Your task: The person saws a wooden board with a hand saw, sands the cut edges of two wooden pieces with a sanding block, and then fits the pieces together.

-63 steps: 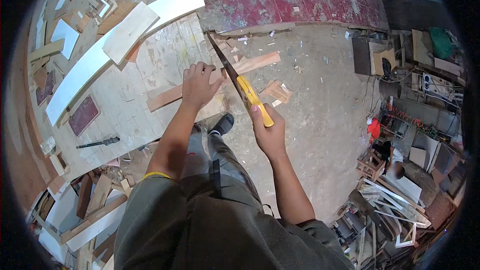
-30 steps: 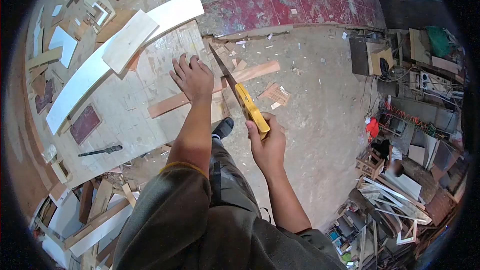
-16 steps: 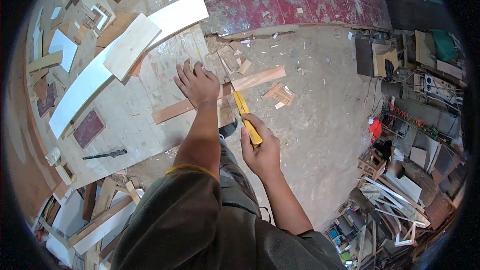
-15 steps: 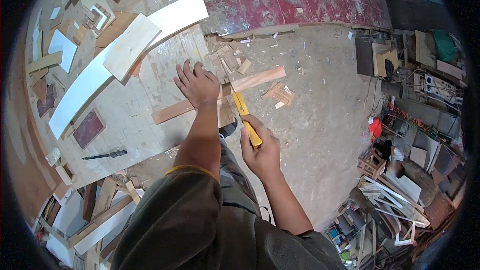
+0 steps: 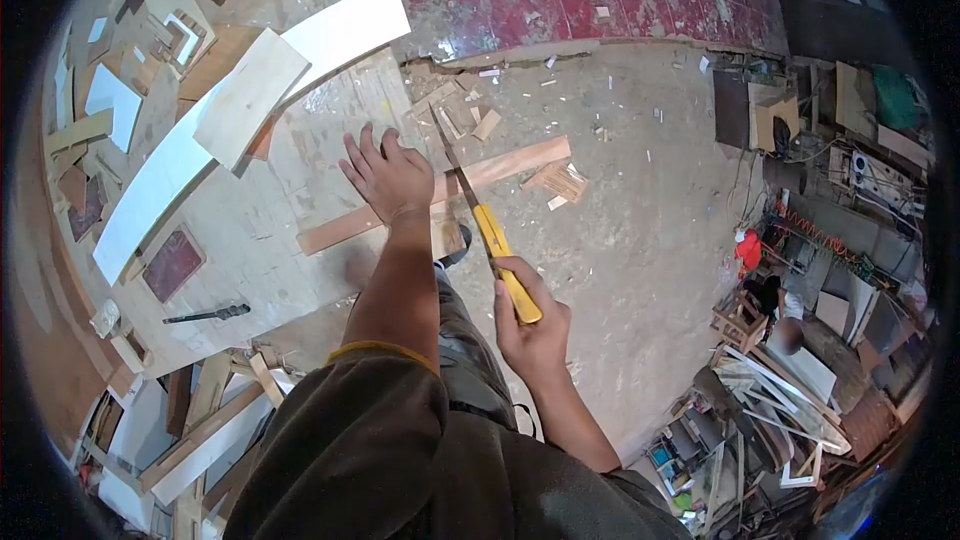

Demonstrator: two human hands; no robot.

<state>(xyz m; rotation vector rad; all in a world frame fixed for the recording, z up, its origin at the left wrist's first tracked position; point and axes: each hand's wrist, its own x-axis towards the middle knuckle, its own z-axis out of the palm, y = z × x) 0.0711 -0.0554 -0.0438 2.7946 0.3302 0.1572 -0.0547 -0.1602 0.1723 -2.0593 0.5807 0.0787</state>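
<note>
My right hand (image 5: 532, 318) is wrapped round the yellow handle of a handsaw (image 5: 492, 230). Its narrow blade lies across a reddish wooden strip (image 5: 510, 162), just past the edge of the wooden worktable (image 5: 310, 140). My left hand (image 5: 390, 175) presses on that strip from above, fingers spread and pointing away from me. One end of the strip rests on the tabletop; the other juts out over the floor to the right.
On the worktable lie a long curved white board (image 5: 165, 175), a pale plywood piece (image 5: 250, 100), a dark red block (image 5: 173, 265) and a dark drill bit (image 5: 207, 314). Wood offcuts (image 5: 558, 182) litter the floor. At far right a person (image 5: 788, 325) is near stacked scrap.
My right hand has drawn the saw back toward me and slightly right, so more of the blade shows. My left hand stays on the wooden strip.
</note>
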